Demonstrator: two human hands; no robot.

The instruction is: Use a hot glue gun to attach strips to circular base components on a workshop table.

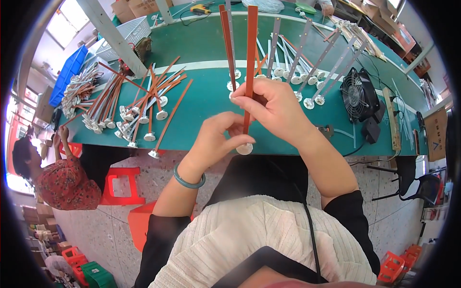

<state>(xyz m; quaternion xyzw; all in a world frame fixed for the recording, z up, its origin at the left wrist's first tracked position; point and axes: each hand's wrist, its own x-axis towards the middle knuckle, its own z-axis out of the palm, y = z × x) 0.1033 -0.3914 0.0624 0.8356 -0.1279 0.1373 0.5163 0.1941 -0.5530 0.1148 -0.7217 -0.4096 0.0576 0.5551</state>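
A long flat brown strip [251,43] stands nearly upright in front of me, with a white round base [244,149] at its lower end by the table's near edge. My right hand [274,106] is closed on the strip partway up, pinching it between thumb and fingers. Lower down, my left hand [214,139] curls around the strip's bottom part just above the base, its thumb across the front; part of its grip is hidden. Behind them, a row of upright grey perforated strips [273,45] stands on the table, and another brown strip [227,45] rises beside it.
Brown and grey strips with white bases [144,108] lie heaped on the green table [192,115] at left, near a blue tray [67,77] and a white basket [126,39]. A black fan [357,93] stands at right. Another person [67,180] sits at far left.
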